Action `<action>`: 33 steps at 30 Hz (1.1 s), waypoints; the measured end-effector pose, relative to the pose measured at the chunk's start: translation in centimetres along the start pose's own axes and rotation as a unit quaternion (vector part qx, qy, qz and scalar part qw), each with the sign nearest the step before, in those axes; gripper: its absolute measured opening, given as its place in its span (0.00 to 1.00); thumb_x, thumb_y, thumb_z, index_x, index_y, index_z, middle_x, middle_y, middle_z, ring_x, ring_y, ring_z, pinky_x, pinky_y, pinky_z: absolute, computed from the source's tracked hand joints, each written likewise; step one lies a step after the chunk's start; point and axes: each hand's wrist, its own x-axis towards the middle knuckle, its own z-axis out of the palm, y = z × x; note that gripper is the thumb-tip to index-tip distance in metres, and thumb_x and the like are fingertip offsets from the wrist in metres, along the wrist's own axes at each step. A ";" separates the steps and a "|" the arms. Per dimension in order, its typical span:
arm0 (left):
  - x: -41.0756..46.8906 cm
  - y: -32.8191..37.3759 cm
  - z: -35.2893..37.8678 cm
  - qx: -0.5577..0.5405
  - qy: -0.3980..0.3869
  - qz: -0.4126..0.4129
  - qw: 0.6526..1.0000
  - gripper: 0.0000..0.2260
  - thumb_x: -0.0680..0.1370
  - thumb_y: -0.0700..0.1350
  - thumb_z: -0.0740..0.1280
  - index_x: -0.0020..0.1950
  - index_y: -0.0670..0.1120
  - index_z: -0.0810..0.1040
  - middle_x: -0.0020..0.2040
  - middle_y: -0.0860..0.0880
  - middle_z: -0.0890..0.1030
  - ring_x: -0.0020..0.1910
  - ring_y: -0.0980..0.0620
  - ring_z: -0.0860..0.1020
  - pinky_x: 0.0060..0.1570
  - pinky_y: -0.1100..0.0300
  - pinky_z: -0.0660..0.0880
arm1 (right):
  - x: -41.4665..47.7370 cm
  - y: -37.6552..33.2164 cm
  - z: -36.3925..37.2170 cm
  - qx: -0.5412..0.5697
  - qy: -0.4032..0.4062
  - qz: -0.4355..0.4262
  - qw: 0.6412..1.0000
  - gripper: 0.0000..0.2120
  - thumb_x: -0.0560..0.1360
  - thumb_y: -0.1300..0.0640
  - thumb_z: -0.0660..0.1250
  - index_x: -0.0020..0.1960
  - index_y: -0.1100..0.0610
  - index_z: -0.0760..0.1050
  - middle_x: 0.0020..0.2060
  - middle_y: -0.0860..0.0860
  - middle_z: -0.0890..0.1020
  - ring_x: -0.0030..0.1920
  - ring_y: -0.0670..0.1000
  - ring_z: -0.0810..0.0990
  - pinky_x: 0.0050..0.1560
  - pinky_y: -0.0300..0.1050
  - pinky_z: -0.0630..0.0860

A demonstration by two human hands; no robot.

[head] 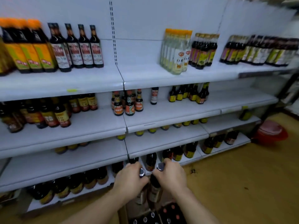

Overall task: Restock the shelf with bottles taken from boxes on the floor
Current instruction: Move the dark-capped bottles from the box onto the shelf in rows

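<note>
shelf labels [61, 55], well above left hand [129, 180]: Chinese print, blurred, unreadable
yellow tag [72, 90], up-left of it: unreadable
bottle [154, 191] in right hand [171, 175], label: unreadable

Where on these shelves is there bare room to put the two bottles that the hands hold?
Widest gap: top white shelf, between the dark red-labelled bottles and the clear orange-capped bottles. Also the second shelf right of the yellow-labelled small bottles. The left end of both shelves is crowded.
</note>
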 end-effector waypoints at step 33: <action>5.0 5.6 -16.8 -0.088 0.122 -0.038 0.988 0.13 0.69 0.57 0.67 0.50 0.53 0.76 0.52 0.54 0.78 0.50 0.58 0.78 0.51 0.66 0.74 | 6.5 -10.1 -13.0 0.005 -0.014 -0.043 0.999 0.12 0.74 0.44 0.66 0.42 0.52 0.69 0.44 0.51 0.75 0.53 0.52 0.78 0.54 0.43 0.73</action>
